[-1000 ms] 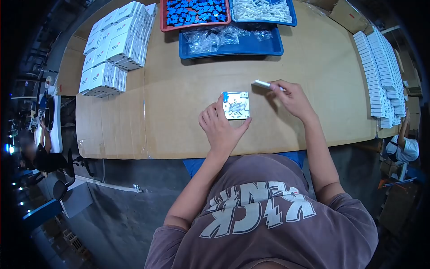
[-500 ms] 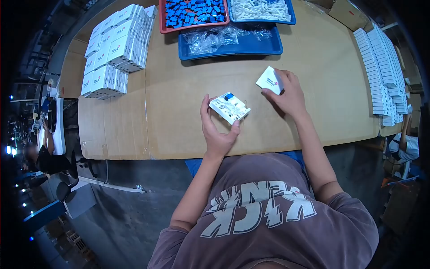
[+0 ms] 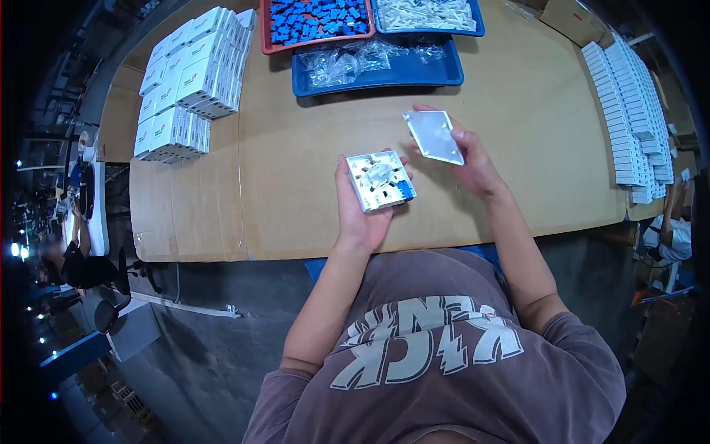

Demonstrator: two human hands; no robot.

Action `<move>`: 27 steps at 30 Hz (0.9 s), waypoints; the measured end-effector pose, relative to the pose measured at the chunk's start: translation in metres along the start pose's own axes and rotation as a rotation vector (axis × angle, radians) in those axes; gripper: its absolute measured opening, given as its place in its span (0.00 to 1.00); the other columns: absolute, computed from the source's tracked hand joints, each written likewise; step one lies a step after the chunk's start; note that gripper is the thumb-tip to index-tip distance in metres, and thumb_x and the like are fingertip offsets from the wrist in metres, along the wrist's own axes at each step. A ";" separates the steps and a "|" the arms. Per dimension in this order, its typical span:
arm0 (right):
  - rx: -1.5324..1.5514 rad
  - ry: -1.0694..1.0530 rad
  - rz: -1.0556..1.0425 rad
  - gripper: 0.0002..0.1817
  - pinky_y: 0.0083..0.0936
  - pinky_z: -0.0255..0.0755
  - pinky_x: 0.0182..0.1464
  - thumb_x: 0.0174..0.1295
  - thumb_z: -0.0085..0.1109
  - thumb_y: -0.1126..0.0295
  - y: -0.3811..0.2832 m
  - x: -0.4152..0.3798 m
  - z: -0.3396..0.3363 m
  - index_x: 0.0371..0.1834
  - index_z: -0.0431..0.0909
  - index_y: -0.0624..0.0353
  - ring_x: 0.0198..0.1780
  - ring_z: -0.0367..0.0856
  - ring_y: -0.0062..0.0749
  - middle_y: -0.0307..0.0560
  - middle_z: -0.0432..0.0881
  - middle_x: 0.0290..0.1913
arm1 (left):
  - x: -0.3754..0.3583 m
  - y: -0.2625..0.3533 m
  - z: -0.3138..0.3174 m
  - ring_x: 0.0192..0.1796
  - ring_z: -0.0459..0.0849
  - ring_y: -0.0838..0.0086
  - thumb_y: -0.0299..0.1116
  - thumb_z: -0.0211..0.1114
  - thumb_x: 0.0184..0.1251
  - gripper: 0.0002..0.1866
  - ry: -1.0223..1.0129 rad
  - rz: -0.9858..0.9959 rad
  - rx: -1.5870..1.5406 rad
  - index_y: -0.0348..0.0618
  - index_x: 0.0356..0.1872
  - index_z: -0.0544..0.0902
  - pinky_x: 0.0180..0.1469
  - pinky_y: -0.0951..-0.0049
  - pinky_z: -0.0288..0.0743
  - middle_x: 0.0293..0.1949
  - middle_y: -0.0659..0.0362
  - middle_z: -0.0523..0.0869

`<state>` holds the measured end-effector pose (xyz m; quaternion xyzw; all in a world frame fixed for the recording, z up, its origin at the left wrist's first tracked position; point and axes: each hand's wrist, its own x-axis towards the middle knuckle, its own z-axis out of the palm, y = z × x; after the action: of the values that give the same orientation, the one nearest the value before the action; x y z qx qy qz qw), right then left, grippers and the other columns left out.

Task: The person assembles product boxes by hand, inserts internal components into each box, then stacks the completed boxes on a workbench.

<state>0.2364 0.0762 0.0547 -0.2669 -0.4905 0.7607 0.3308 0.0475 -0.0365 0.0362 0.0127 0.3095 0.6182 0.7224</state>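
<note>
My left hand (image 3: 360, 218) holds a white square box (image 3: 380, 180) from below and the side. The box's inside faces up, showing small dark parts, a clear plastic bag and a blue piece at its right corner. To the right and slightly higher, my right hand (image 3: 473, 159) grips a thin white square cover (image 3: 436, 136) between thumb and fingers. The cover's plain inner side shows, tilted, apart from the box.
Stacked white boxes (image 3: 198, 81) stand at the left, with long stacks (image 3: 629, 118) at the right edge. Beyond my hands are a red tray (image 3: 318, 44) of blue parts, a blue tray (image 3: 379, 86) of clear bags and another tray (image 3: 444, 31) of white parts.
The cover has turned from its printed face to its plain inner side and come closer to the box. My left hand has rotated the box, and its blue piece now lies at the right.
</note>
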 end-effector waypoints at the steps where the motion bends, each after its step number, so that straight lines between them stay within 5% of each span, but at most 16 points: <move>1: 0.011 0.041 0.005 0.42 0.37 0.71 0.72 0.74 0.40 0.38 0.001 0.001 0.006 0.80 0.65 0.60 0.64 0.82 0.36 0.51 0.80 0.66 | 0.001 -0.001 -0.001 0.57 0.87 0.55 0.68 0.36 0.81 0.43 -0.018 -0.019 -0.008 0.37 0.71 0.74 0.60 0.52 0.81 0.61 0.44 0.85; 10: -0.195 -0.153 -0.088 0.42 0.39 0.66 0.76 0.75 0.49 0.36 -0.006 0.015 0.011 0.78 0.67 0.59 0.70 0.78 0.40 0.52 0.78 0.70 | -0.007 0.003 0.018 0.61 0.85 0.48 0.69 0.36 0.82 0.43 -0.051 -0.105 -0.047 0.38 0.73 0.70 0.68 0.41 0.78 0.64 0.43 0.82; 16: -0.382 -0.153 -0.102 0.29 0.34 0.70 0.70 0.82 0.47 0.48 -0.003 0.017 0.020 0.77 0.72 0.55 0.65 0.78 0.35 0.47 0.79 0.66 | -0.002 -0.002 0.017 0.65 0.82 0.49 0.69 0.37 0.82 0.41 -0.082 -0.126 -0.093 0.41 0.75 0.68 0.69 0.38 0.76 0.65 0.44 0.80; 19: -0.484 -0.191 -0.006 0.36 0.36 0.70 0.72 0.81 0.42 0.40 -0.009 0.013 0.023 0.77 0.71 0.56 0.71 0.76 0.37 0.49 0.78 0.70 | -0.002 -0.004 0.021 0.66 0.81 0.50 0.69 0.37 0.82 0.41 -0.029 -0.127 -0.082 0.43 0.75 0.68 0.70 0.36 0.75 0.66 0.45 0.80; 27: -0.454 -0.224 -0.085 0.31 0.33 0.71 0.70 0.82 0.47 0.47 0.004 0.013 0.020 0.78 0.71 0.55 0.70 0.77 0.38 0.50 0.76 0.72 | 0.001 -0.006 0.022 0.72 0.77 0.53 0.69 0.36 0.82 0.41 -0.043 -0.116 -0.055 0.45 0.77 0.64 0.73 0.38 0.72 0.72 0.48 0.74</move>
<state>0.2126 0.0740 0.0577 -0.2275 -0.6933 0.6412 0.2377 0.0634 -0.0288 0.0514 -0.0117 0.2769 0.5831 0.7637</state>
